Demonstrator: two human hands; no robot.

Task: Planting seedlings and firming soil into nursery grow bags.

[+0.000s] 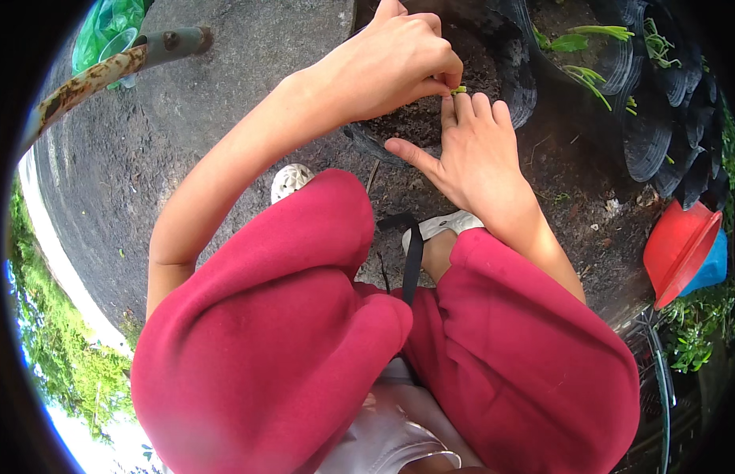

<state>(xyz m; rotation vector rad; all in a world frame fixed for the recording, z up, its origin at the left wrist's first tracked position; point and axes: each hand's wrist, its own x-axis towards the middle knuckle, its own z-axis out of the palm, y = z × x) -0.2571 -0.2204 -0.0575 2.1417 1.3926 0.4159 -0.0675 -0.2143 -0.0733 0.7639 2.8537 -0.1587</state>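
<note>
Dark soil (412, 121) fills a black plastic pot or grow bag (517, 86) in front of me. My left hand (412, 59) reaches over the pot, thumb and forefinger pinched on a short green stem (458, 90) at the soil. Most of that stem is hidden by the fingers. Beside it lies my right hand (477, 142), palm down, its fingertips close to the stem and its thumb spread over the soil. Whether the right fingertips touch the stem cannot be made out.
Several black plastic containers (646, 142) crowd the right, with cut green stems (587, 77) and a leaf (569, 42) among them. Further down sits a red plastic basin (678, 252) against something blue (708, 266). A rusty metal pipe (101, 77) and green plastic bag (109, 29) are upper left.
</note>
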